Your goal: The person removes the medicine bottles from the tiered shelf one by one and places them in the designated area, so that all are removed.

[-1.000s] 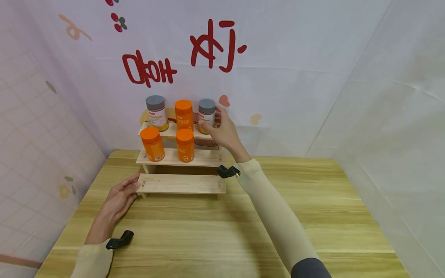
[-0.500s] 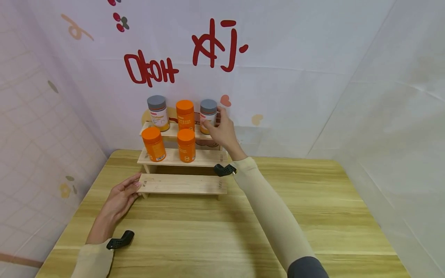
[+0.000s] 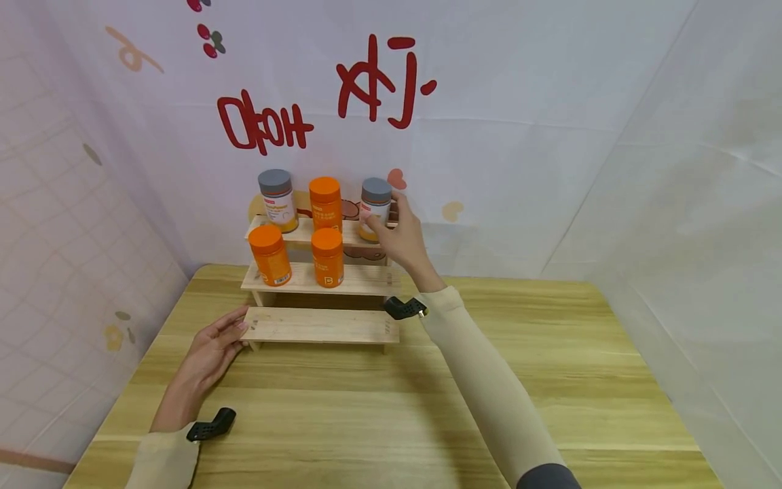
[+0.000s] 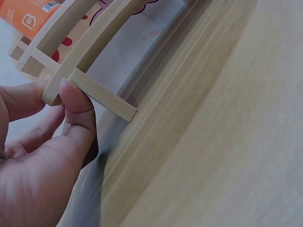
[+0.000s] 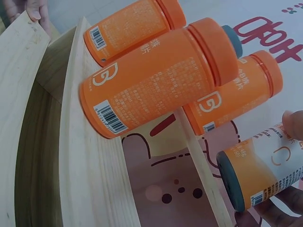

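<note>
Right hand [image 3: 403, 234], center of head view, grips the held jar [image 3: 377, 209], grey cap up, thumb on the front, fingers at the right side. Jar is upper center of frame, at the right end of the wooden rack's [image 3: 318, 324] top step. Long axis near vertical in head view; slanted in right wrist view, lower right, base toward frame left. Base face shows there, so probably off the board; contact unconfirmed.

Left hand [image 3: 210, 350], lower left, pinches the left end of the bottom step. Jar lies up and right of it, well apart; right hand is nearer.

Left of the jar on the top step: 1 orange jar [image 3: 326, 205], then 1 white-label jar [image 3: 278, 204]. 2 lower orange jars [image 3: 328, 259] stand on the middle step, left and center.
</note>
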A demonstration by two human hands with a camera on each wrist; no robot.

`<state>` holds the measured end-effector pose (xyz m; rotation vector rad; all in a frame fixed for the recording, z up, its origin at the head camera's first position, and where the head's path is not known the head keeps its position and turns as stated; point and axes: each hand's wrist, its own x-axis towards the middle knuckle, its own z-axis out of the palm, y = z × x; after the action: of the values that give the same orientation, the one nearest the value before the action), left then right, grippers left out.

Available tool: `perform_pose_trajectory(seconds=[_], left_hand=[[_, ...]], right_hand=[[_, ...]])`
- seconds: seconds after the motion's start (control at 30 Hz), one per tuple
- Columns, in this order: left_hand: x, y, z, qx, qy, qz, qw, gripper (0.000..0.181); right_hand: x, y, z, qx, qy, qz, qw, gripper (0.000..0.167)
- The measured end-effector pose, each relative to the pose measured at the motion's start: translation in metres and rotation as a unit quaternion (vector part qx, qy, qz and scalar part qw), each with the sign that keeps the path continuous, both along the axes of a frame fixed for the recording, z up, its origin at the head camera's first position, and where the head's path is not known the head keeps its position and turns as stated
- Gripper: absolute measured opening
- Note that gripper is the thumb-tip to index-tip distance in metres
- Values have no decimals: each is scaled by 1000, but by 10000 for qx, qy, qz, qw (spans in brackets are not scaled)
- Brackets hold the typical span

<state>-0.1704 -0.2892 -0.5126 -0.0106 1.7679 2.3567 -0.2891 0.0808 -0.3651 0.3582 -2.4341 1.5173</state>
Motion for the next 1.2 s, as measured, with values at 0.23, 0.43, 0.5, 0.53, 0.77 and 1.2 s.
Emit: perform_pose_trajectory(seconds=[0.23,0.43,0.5,0.53,0.77,1.2], left_hand=[[1,0,-1,18,62,-24,10000,69],[1,-3,-1,124,162,-16,9998,58],[1,-3,-2,143,170,-45,9997,61],[1,-3,-2,160,171,-57,9997,62],[1,-3,-3,273,122,-67,9995,53],[0,0,-3,454,160,-39,9988,43]], right_hand=[[10,12,1,-223,-105,26,9997,63],[21,20,-2,-379,-15,-27,9993,63],[24,23,-5,-445,14,-34,9990,63],[26,25,-7,-474,15,-40,9989,63],[35,36,-18,-639,113,-73,9979,61],[51,50,-27,-826,371,-128,9958,59]])
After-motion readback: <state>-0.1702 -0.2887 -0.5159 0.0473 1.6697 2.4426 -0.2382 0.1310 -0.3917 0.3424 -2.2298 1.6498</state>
